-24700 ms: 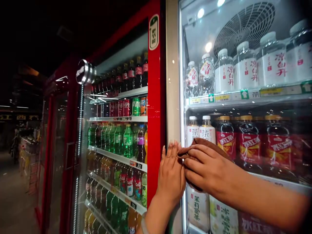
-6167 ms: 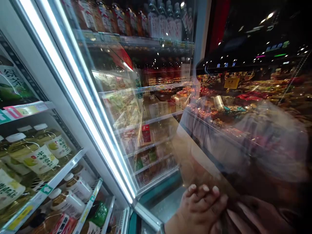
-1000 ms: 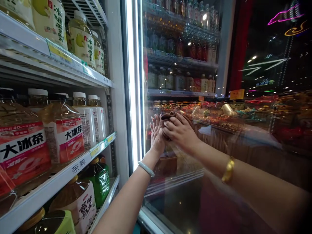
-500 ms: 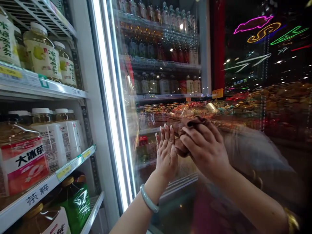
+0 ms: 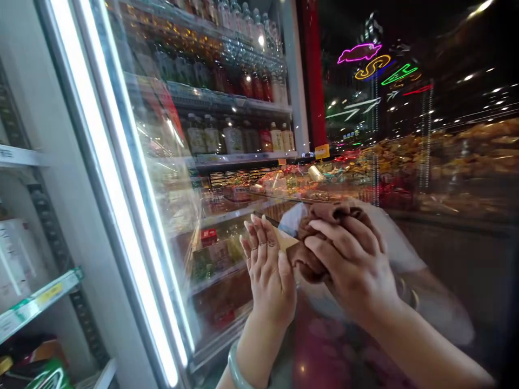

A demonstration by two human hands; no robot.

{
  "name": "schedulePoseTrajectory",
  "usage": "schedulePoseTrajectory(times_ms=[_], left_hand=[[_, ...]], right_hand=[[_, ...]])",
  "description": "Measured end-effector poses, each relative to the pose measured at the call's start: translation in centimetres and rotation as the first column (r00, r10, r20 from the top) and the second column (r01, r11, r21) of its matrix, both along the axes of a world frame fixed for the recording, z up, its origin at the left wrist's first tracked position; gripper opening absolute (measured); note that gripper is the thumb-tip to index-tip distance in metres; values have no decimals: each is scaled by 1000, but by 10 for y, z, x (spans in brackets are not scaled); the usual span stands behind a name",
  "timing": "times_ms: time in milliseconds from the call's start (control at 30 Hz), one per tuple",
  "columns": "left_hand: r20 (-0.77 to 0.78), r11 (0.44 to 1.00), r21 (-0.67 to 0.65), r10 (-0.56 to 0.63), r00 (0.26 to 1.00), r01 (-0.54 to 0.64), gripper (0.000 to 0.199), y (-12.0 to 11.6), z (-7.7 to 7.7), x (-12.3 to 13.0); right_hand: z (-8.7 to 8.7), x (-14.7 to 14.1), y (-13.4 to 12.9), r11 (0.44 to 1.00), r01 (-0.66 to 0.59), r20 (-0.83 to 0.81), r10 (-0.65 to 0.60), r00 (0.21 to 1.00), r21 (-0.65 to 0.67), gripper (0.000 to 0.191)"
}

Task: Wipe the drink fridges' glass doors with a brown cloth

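Note:
My left hand (image 5: 270, 275) lies flat against the glass door (image 5: 227, 216), fingers stretched out and pointing up. Rings show on its fingers and a pale green bangle (image 5: 237, 367) circles the wrist. To its right, my right hand (image 5: 360, 265) presses a bunched brown cloth (image 5: 314, 267) onto the same glass, fingers bent over it. Part of the cloth is covered by that hand. Close beside the left fingertips, a pale tan patch (image 5: 286, 237) appears in the glass; I cannot tell whether it is a reflection.
A bright light strip (image 5: 117, 194) runs down the frame left of the hands. Beyond it, the open cooler's shelf (image 5: 40, 297) holds bottles, including a green one (image 5: 51, 375). Bottle rows, neon signs (image 5: 373, 67) and piled goods show in or through the glass.
The view has turned right, so the cooler shelves and light strip have shifted left. Both hands stay on the glass, and the right hand with the cloth sits slightly lower and further right in view.

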State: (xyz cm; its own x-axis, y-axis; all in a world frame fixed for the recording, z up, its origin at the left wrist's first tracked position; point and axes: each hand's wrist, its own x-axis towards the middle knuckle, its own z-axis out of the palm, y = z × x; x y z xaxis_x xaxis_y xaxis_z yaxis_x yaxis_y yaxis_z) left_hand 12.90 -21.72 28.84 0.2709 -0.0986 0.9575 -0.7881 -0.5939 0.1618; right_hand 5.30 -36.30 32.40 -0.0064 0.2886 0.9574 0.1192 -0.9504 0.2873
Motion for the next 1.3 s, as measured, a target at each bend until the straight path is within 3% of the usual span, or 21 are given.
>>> schedulePoseTrajectory(times_ms=[100, 167, 267, 333, 467, 567, 667, 733, 800, 900, 1033, 1167, 1233, 1300], left_hand=[[66, 999, 2, -39, 997, 39, 62, -26, -1, -16], [84, 998, -4, -64, 994, 65, 61, -36, -7, -24], [101, 996, 51, -75, 992, 70, 62, -42, -21, -32], [110, 995, 88, -61, 992, 51, 65, -47, -29, -36], [108, 999, 16, -53, 993, 52, 69, -67, -34, -47], [106, 995, 1, -102, 989, 102, 66, -81, -38, -56], [125, 987, 92, -146, 981, 135, 64, -84, -49, -60], [130, 980, 143, -156, 979, 137, 67, -82, -58, -60], [118, 978, 156, -159, 980, 139, 70, -82, -62, -61], [52, 980, 114, -168, 984, 161, 71, -93, -62, -70], [-42, 966, 95, -236, 971, 239, 70, -122, -64, -96], [-21, 913, 247, -330, 944, 325, 70, -149, -88, -114], [3, 904, 286, -331, 944, 317, 69, -159, -102, -118], [5, 904, 300, -320, 947, 304, 67, -167, -112, -122]], right_hand=[[-1, 2, 2, 998, -1, 50, -2, 999, 57, 17], [-13, 0, -4, 998, -39, 51, 37, 998, 48, 20], [-37, -16, -31, 997, -73, 7, 74, 997, -19, 22], [-43, -28, -49, 999, -40, -10, 40, 999, -13, 19], [-25, -32, -55, 995, 34, 74, -41, 996, 95, 15], [-24, -28, -47, 991, -21, 64, 13, 998, 134, 14], [-55, -40, -62, 996, -52, -11, 53, 999, 71, 16], [-82, -57, -86, 999, -32, -75, 34, 997, 33, 16], [-98, -74, -111, 999, 2, -105, 3, 994, 51, 17], [-87, -87, -131, 986, 73, -23, -71, 997, 153, 12], [-63, -78, -122, 959, 87, 83, -113, 990, 268, 12], [-90, -85, -130, 974, 67, 20, -73, 997, 216, 21], [-105, -97, -146, 984, 79, -26, -76, 997, 161, 17], [-107, -107, -160, 982, 91, -31, -87, 996, 166, 11]])
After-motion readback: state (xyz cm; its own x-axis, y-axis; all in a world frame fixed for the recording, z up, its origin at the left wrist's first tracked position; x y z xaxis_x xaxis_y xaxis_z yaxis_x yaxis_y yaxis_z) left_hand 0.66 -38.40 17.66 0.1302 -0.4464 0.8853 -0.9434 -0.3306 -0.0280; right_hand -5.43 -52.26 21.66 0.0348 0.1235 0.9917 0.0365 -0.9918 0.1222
